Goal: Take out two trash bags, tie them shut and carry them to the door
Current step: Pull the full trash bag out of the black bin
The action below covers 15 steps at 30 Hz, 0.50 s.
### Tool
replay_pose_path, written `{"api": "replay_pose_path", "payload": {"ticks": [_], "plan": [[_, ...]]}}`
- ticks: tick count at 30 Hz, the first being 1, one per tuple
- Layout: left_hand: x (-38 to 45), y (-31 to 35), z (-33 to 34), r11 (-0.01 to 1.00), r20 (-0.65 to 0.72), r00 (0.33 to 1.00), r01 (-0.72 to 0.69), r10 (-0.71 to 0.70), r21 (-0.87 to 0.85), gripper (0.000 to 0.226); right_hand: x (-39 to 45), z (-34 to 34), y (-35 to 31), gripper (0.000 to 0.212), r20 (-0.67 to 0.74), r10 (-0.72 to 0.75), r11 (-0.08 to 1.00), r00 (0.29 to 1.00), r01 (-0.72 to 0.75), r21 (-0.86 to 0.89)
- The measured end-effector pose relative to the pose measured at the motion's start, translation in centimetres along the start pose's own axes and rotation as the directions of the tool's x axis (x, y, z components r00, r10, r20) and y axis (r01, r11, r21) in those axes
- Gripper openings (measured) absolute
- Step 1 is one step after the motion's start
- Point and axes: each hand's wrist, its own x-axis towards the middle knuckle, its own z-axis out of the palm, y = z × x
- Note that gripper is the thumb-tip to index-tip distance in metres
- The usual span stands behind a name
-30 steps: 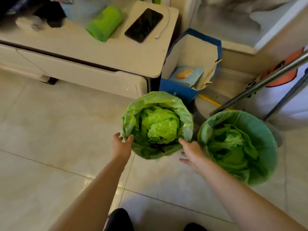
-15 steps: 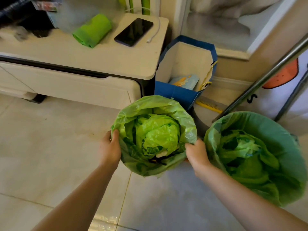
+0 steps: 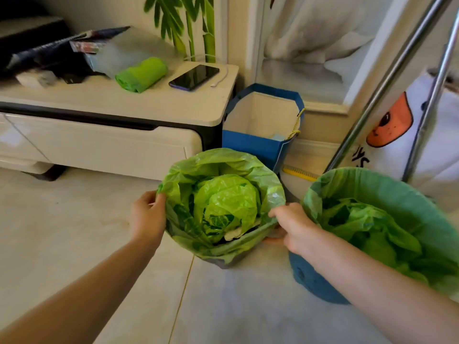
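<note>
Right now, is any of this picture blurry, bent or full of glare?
Head view: the metal poles bow outward with wide-angle distortion; the clutter at top left is smeared; sunlight glares off the floor; the phone stays sharp.

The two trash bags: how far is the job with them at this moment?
Done: nothing finished; neither bag is out or tied. In hand: the left hand and right hand grip opposite sides of the rim of the left trash bag, which sits open in its bin. Left: lift and tie it, do the same with the right trash bag, then carry both to the door.
</note>
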Motion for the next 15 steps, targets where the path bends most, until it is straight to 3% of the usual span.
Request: {"api": "replay_pose_path", "payload": {"ticks": [7, 10, 15], "plan": [[0.0, 1.6, -1.3, 0.997, 0.014, 0.998, 0.069, -0.069, -0.023, 0.016, -1.8, -1.2, -2.0, 0.028, -0.023, -0.015, 0.997, 1.0, 0.013, -0.077], [0.0, 2.9, -2.1, 0.974, 0.061, 0.976, 0.214, -0.21, -0.076, 0.019, -2.4, -1.3, -2.6, 0.022, -0.034, -0.015, 0.998, 0.999, 0.013, -0.055], [-1.4, 3.1, -3.8, 0.873, 0.242, 0.879, 0.455, -0.41, -0.175, 0.024, -3.7, -1.2, -2.3, 0.016, 0.031, 0.092, 0.996, 0.995, -0.092, 0.016]]}}
